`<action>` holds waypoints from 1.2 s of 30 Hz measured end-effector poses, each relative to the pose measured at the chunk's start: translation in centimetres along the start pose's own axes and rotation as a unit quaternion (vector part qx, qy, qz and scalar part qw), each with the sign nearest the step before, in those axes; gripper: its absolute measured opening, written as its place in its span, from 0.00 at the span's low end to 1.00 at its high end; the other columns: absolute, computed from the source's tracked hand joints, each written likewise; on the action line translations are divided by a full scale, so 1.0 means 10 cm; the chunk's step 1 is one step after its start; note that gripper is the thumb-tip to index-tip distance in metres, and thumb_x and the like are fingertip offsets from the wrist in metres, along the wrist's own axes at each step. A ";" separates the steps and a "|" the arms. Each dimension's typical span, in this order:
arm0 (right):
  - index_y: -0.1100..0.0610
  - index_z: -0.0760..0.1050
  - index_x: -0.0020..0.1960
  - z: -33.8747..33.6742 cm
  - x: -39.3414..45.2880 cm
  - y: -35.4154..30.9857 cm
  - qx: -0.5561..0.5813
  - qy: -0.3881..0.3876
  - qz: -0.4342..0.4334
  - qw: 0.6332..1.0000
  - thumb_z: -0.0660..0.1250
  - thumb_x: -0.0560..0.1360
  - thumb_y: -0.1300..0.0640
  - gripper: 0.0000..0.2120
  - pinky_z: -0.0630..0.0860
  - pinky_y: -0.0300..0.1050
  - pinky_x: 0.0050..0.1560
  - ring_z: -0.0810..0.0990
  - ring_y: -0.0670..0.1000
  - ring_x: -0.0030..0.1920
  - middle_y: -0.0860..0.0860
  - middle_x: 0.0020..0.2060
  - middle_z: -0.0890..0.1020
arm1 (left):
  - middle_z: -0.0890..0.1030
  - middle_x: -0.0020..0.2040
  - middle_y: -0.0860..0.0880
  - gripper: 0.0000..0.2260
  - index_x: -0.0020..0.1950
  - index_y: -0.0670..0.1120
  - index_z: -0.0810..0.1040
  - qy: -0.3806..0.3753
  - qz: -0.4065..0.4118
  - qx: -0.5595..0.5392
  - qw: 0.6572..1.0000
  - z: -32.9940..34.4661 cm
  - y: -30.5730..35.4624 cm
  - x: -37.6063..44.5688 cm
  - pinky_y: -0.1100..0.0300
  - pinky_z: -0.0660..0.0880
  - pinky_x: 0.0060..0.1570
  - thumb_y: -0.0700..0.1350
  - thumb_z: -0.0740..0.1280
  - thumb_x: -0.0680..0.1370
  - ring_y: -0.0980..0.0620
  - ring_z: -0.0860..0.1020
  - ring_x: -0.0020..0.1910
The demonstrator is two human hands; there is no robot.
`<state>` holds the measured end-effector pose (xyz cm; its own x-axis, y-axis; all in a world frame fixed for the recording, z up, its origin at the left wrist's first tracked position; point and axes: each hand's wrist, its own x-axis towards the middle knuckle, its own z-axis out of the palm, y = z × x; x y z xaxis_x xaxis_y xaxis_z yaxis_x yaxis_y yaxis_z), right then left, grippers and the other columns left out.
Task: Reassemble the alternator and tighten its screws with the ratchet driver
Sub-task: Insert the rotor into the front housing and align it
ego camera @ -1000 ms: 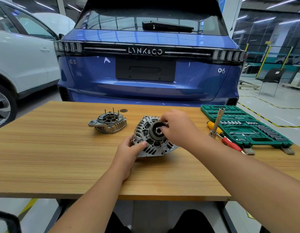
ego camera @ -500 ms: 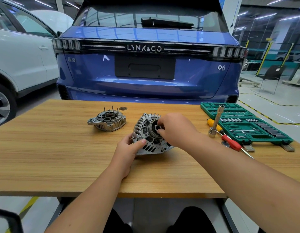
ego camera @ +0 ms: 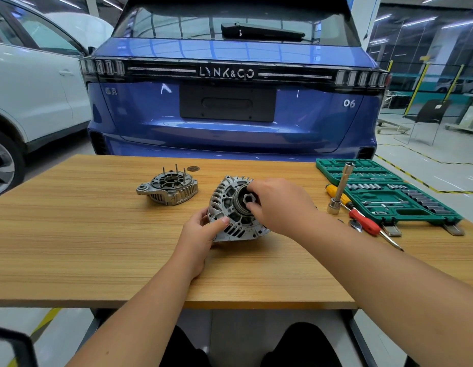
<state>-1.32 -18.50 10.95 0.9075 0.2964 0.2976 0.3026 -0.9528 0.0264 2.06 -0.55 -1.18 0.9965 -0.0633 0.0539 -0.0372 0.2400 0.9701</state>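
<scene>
Head view: table (ego camera: 97,247) first, bare wood at six o'clock. Alternator (ego camera: 234,210) near centre, tipped on edge, shaft axis aimed back toward seven o'clock. Left hand (ego camera: 201,234) gripping the housing's seven o'clock rim. Right hand (ego camera: 277,202) at three o'clock, nearer the hub, fingertips seemingly pinching the nut (ego camera: 248,199), partly hidden. Rear cover (ego camera: 169,189) apart at ten o'clock. Extension bar (ego camera: 340,189) at three o'clock, upright-leaning.

Left hand (ego camera: 201,234) grips the alternator (ego camera: 234,210) on the table (ego camera: 97,234); right hand (ego camera: 280,205) pinches its hex nut (ego camera: 248,199)
</scene>
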 end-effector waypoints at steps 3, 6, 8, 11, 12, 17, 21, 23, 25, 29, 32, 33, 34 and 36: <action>0.52 0.77 0.51 -0.02 0.04 -0.02 -0.013 -0.018 0.001 1.000 0.60 0.83 0.50 0.09 0.70 0.45 0.34 0.77 0.53 0.43 0.49 0.44 0.76 | 0.86 0.52 0.52 0.22 0.59 0.53 0.77 0.005 -0.002 -0.001 1.000 -0.01 -0.02 0.01 0.50 0.81 0.51 0.49 0.77 0.66 0.48 0.85 0.52; 0.54 0.74 0.43 0.02 0.07 -0.04 -0.050 -0.023 0.009 0.998 0.59 0.84 0.49 0.15 0.65 0.45 0.31 0.77 0.55 0.41 0.50 0.41 0.74 | 0.86 0.52 0.52 0.23 0.59 0.54 0.77 0.003 -0.002 0.000 1.000 -0.01 -0.02 0.01 0.50 0.81 0.52 0.50 0.77 0.66 0.49 0.85 0.52; 0.53 0.70 0.38 0.05 0.07 -0.06 -0.066 -0.015 0.014 0.998 0.57 0.85 0.47 0.19 0.64 0.44 0.30 0.76 0.54 0.37 0.49 0.37 0.73 | 0.86 0.52 0.52 0.24 0.60 0.53 0.77 0.003 -0.003 -0.001 1.000 -0.01 -0.02 0.01 0.49 0.81 0.52 0.50 0.77 0.66 0.48 0.85 0.52; 0.52 0.64 0.34 0.07 0.05 -0.09 -0.080 0.003 0.024 0.997 0.56 0.85 0.45 0.22 0.59 0.42 0.27 0.70 0.50 0.29 0.48 0.32 0.70 | 0.86 0.52 0.53 0.24 0.61 0.53 0.77 0.004 -0.004 -0.003 1.000 -0.01 -0.02 0.01 0.49 0.81 0.52 0.49 0.77 0.66 0.48 0.85 0.52; 0.52 0.63 0.34 0.07 0.04 -0.09 -0.079 0.008 0.028 0.996 0.56 0.85 0.45 0.22 0.59 0.42 0.27 0.68 0.49 0.29 0.48 0.31 0.69 | 0.86 0.51 0.53 0.23 0.60 0.53 0.77 0.004 -0.004 -0.004 1.000 -0.01 -0.02 0.01 0.49 0.81 0.52 0.49 0.77 0.66 0.48 0.85 0.52; 0.52 0.69 0.50 0.06 0.00 -0.04 -0.033 0.013 -0.003 0.999 0.58 0.84 0.48 0.09 0.63 0.45 0.31 0.77 0.54 0.39 0.48 0.38 0.75 | 0.86 0.51 0.54 0.23 0.59 0.54 0.76 -0.002 -0.004 -0.008 1.000 -0.01 -0.02 0.02 0.52 0.82 0.49 0.49 0.77 0.66 0.49 0.85 0.52; 0.53 0.69 0.43 0.03 0.06 -0.04 -0.067 -0.018 -0.002 0.998 0.58 0.84 0.51 0.12 0.64 0.45 0.30 0.78 0.55 0.40 0.49 0.38 0.73 | 0.86 0.49 0.55 0.19 0.56 0.56 0.76 0.000 -0.001 -0.004 1.000 -0.01 -0.01 0.00 0.56 0.82 0.45 0.48 0.76 0.67 0.51 0.85 0.50; 0.53 0.69 0.39 0.05 0.08 -0.05 -0.074 -0.018 0.009 0.997 0.57 0.85 0.49 0.16 0.65 0.44 0.30 0.76 0.54 0.36 0.49 0.36 0.73 | 0.86 0.49 0.55 0.17 0.56 0.56 0.77 0.002 -0.001 -0.002 1.000 -0.01 -0.02 -0.01 0.54 0.81 0.47 0.46 0.76 0.71 0.50 0.85 0.50; 0.53 0.67 0.37 0.07 0.08 -0.05 -0.073 -0.013 0.023 0.997 0.56 0.85 0.46 0.20 0.61 0.43 0.28 0.73 0.52 0.32 0.49 0.33 0.72 | 0.86 0.49 0.56 0.15 0.56 0.56 0.77 -0.002 0.001 0.001 1.000 -0.01 -0.01 -0.01 0.54 0.81 0.47 0.44 0.75 0.73 0.50 0.85 0.51; 0.54 0.67 0.37 0.09 0.06 -0.04 -0.072 0.008 0.038 0.997 0.56 0.84 0.44 0.21 0.61 0.42 0.27 0.71 0.50 0.29 0.48 0.31 0.72 | 0.86 0.49 0.56 0.19 0.55 0.57 0.77 0.001 -0.002 0.001 1.000 0.01 0.02 -0.03 0.55 0.81 0.47 0.49 0.76 0.67 0.51 0.85 0.50; 0.53 0.66 0.46 0.10 0.03 -0.02 -0.059 0.023 0.012 0.998 0.57 0.84 0.46 0.13 0.60 0.44 0.28 0.72 0.51 0.32 0.47 0.33 0.70 | 0.86 0.49 0.56 0.20 0.56 0.56 0.76 -0.002 -0.002 0.001 1.000 0.00 0.02 -0.02 0.53 0.81 0.48 0.49 0.76 0.66 0.51 0.85 0.50; 0.52 0.66 0.47 0.09 0.04 -0.02 -0.061 0.016 -0.001 0.998 0.57 0.84 0.48 0.11 0.61 0.44 0.28 0.74 0.53 0.35 0.46 0.35 0.70 | 0.86 0.49 0.56 0.20 0.57 0.56 0.76 -0.001 -0.001 0.001 1.000 0.00 0.02 -0.02 0.53 0.81 0.49 0.50 0.77 0.66 0.50 0.85 0.51; 0.52 0.66 0.46 0.08 0.05 -0.02 -0.065 0.008 -0.007 0.998 0.58 0.85 0.49 0.10 0.62 0.44 0.29 0.75 0.54 0.37 0.46 0.35 0.70 | 0.86 0.49 0.55 0.21 0.57 0.56 0.77 0.000 -0.001 0.002 1.000 0.00 0.02 -0.02 0.52 0.81 0.49 0.50 0.77 0.66 0.50 0.85 0.51; 0.52 0.65 0.40 0.08 0.10 -0.03 -0.071 0.000 -0.008 0.997 0.58 0.85 0.50 0.15 0.64 0.45 0.29 0.75 0.53 0.37 0.48 0.36 0.70 | 0.86 0.49 0.55 0.21 0.57 0.56 0.77 0.002 -0.002 0.003 1.000 0.00 0.02 -0.02 0.51 0.81 0.51 0.50 0.77 0.66 0.50 0.85 0.51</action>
<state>-0.30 -17.92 10.48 0.9031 0.3109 0.2962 0.2721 -0.9480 0.1651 1.85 -0.49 -1.03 0.9969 -0.0611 0.0487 -0.0331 0.2345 0.9716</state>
